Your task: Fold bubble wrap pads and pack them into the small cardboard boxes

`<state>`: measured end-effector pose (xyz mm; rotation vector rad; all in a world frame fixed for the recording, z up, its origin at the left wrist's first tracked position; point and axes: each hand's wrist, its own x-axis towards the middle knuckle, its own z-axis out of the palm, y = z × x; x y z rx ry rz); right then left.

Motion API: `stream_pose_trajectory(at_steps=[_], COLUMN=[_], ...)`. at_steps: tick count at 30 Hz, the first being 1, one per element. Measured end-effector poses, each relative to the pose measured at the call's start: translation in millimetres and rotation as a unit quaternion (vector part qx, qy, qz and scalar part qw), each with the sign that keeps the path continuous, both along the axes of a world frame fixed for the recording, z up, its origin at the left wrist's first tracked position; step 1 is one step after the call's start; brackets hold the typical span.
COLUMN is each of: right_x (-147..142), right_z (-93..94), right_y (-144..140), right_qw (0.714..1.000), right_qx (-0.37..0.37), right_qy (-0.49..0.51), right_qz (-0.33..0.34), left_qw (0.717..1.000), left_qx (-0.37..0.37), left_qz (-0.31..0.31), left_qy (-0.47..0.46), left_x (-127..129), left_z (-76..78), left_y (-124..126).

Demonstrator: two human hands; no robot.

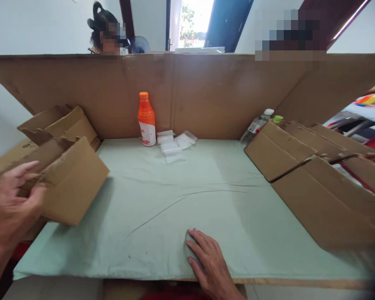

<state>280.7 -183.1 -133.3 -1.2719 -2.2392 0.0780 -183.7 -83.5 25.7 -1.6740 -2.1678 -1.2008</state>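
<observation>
My left hand (17, 200) grips the upper edge of an open cardboard box (76, 179) at the left of the table, thumb and fingers on either side of its wall. The box sits tilted, with a shadow beneath its right side, and its inside is mostly hidden. Near the front edge, my right hand (208, 260) lies palm down on the pale green cloth (162, 200), fingers stretched out and nothing held. At the back stands an orange bottle (146, 121) with a white label, beside several small clear plastic packets (170, 146).
A tall cardboard panel (212, 96) walls off the table's back. Another cardboard box (70, 125) stands behind the left one. Cardboard boxes (321, 200) line the right side, with a clear bottle (256, 127) leaning behind them. Beyond the panel is a person (104, 33).
</observation>
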Motion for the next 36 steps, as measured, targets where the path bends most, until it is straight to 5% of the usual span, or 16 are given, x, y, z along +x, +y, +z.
stream_pose_trajectory(at_steps=[2,5,7,9,14,21,26,29,36], right_x=[1,7,14,19,17,-8,-10,-4,2], right_z=[0.2,-2.0,-2.4,-0.7,5.1,-5.0,-10.4,-1.3,46.5], right_y=[0,4,9,14,16,-9,-7,18,132], right_qw=[1.000,0.999,0.996,0.990,0.971,0.977,0.978,0.981,0.966], right_qx=[-0.017,-0.028,-0.046,-0.087,-0.184,-0.140,-0.145,-0.142,-0.210], right_qy=[0.010,0.042,0.072,0.100,0.152,0.161,0.150,0.134,0.150], right_qz=[0.002,-0.013,-0.034,-0.040,0.003,-0.008,-0.014,-0.012,-0.020], left_qw=[0.998,0.975,0.949,0.941,0.950,0.934,0.928,0.923,0.870], left_qx=[0.019,0.066,0.076,0.065,0.013,-0.039,-0.146,-0.174,-0.155], left_qz=[-0.041,-0.207,-0.305,-0.333,-0.272,-0.146,-0.094,-0.096,-0.146], left_qy=[0.033,0.035,0.015,-0.010,-0.156,-0.325,-0.329,-0.329,-0.445], left_x=[40,90,109,116,112,111,109,119,172], left_z=[-4.6,-9.0,-13.3,-21.7,-66.2,-123.3,-152.5,-152.9,-122.3], left_y=[-16,-34,-43,-53,-71,-66,-53,-39,26])
